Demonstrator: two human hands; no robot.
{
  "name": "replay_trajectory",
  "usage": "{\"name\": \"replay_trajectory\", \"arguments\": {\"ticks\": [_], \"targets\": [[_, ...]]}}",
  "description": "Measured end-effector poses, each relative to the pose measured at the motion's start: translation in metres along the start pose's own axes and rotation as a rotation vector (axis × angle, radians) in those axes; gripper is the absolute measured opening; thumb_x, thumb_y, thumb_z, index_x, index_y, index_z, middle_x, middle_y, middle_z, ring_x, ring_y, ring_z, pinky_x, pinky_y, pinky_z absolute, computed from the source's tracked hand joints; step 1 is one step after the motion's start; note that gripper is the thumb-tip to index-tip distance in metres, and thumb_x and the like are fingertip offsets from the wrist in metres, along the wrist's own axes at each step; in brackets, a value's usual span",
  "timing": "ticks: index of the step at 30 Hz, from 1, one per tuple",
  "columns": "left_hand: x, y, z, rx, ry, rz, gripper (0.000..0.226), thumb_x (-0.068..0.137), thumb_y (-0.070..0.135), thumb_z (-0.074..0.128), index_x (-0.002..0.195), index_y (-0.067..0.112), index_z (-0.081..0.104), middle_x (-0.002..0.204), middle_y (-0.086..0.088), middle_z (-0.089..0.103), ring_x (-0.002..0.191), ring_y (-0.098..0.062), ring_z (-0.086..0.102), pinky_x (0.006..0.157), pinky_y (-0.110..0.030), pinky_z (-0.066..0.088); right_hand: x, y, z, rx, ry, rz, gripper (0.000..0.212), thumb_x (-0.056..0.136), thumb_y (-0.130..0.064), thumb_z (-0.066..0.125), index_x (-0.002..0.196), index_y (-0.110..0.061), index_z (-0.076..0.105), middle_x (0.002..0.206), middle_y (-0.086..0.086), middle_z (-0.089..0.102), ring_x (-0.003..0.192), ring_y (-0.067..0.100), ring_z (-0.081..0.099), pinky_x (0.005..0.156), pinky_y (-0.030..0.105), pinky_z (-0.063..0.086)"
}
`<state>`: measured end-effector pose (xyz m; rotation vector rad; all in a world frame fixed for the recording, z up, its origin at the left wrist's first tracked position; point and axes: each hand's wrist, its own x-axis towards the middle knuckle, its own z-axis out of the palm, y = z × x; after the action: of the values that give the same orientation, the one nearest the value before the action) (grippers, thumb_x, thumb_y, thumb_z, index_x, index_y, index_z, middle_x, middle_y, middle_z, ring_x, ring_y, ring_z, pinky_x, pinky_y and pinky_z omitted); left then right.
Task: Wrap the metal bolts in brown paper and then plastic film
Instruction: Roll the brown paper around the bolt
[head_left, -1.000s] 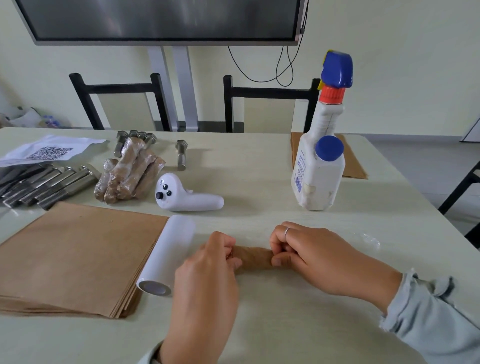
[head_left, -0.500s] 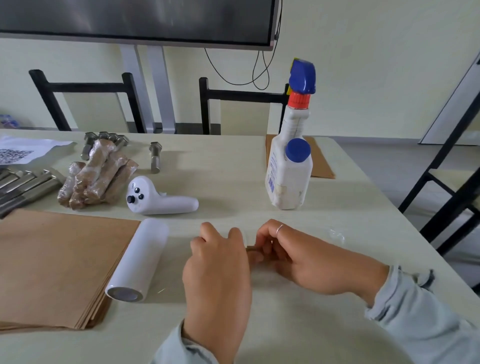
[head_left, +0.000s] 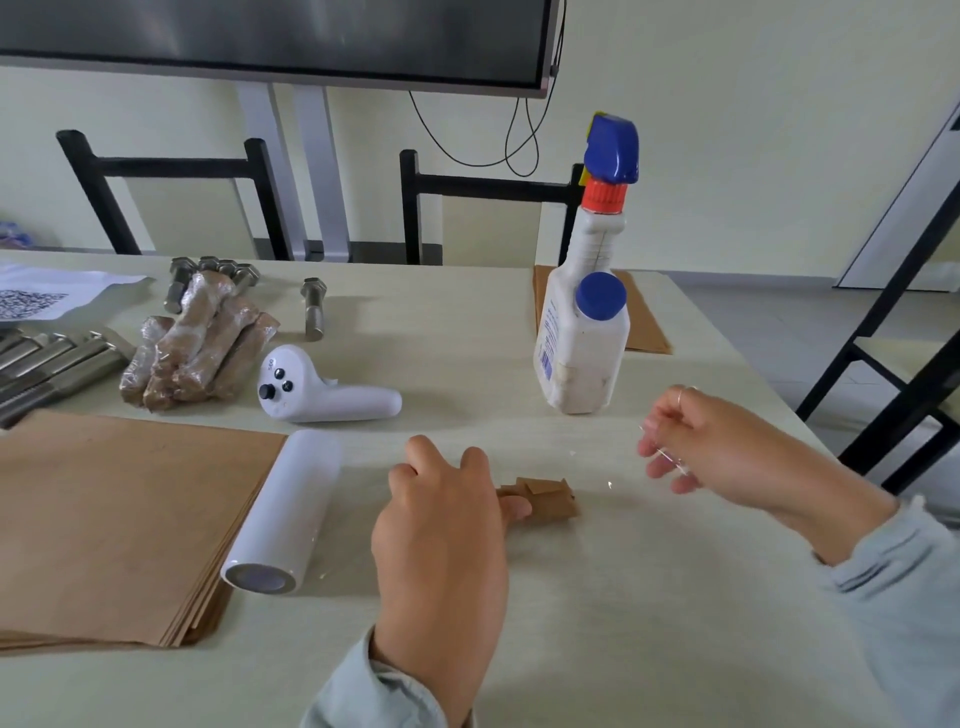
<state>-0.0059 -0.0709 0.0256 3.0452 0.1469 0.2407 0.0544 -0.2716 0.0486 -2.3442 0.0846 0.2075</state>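
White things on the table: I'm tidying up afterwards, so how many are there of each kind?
White spray bottle with blue trigger: 1
White bottle with round blue cap: 1
White roll of plastic film: 1
White handheld controller: 1
White printed paper sheet: 1
Total: 5

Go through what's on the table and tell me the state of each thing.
Paper-wrapped bolt: lying flat, left hand holding it.
Right hand: raised, pinching clear film.
Film roll: lying beside paper stack.
Finished bundles: piled.
Spray bottle: upright, capped.
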Motion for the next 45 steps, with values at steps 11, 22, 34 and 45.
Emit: {"name": "replay_trajectory", "arguments": {"ticks": [11,22,34,45], "targets": [[-0.007,-0.007,0.002,-0.059,0.05,0.031,0.021,0.099,0.042,0.036,0.111,0.025,0.038,0.093,0.002,0.023,0.081,-0.011,0.04,0.06,-0.018,0.029,0.004,-0.069,0.069,0.195,-0.426,-0.287,0.005,0.099,-0.017,0.043,0.095,-0.018,0.046,0.065,-0.002,0.056,0.041,0.005,0.049,0.041,0.018,0.04],[-0.028,-0.014,0.002,-0.238,0.062,0.166,0.055,0.026,-0.002,0.087,0.078,0.014,0.078,0.067,-0.012,0.061,0.047,-0.026,0.059,0.03,-0.021,0.039,0.01,-0.06,0.071,0.335,-0.495,-0.258,0.036,0.088,0.007,0.036,0.105,-0.021,0.049,0.096,0.002,0.054,0.05,0.008,0.049,0.045,0.018,0.041],[-0.026,-0.017,0.014,-0.308,0.115,0.141,0.062,0.026,0.001,0.087,0.087,0.013,0.077,0.076,-0.017,0.063,0.054,-0.026,0.062,0.037,-0.021,0.044,-0.006,-0.015,0.04,-0.273,-0.279,-0.407,0.043,0.074,-0.022,0.072,0.097,-0.046,0.045,0.089,-0.014,0.056,0.074,-0.007,0.053,0.07,0.013,0.045],[-0.026,-0.053,0.006,-0.65,0.103,0.018,0.036,0.089,0.017,0.044,0.087,0.033,0.013,0.074,0.019,0.042,0.062,-0.003,0.045,0.064,-0.01,0.038,-0.013,-0.102,0.062,0.16,-0.116,-0.795,0.021,0.083,-0.013,0.068,0.09,-0.031,0.061,0.086,-0.009,0.062,0.079,0.006,0.062,0.074,0.015,0.051]]}}
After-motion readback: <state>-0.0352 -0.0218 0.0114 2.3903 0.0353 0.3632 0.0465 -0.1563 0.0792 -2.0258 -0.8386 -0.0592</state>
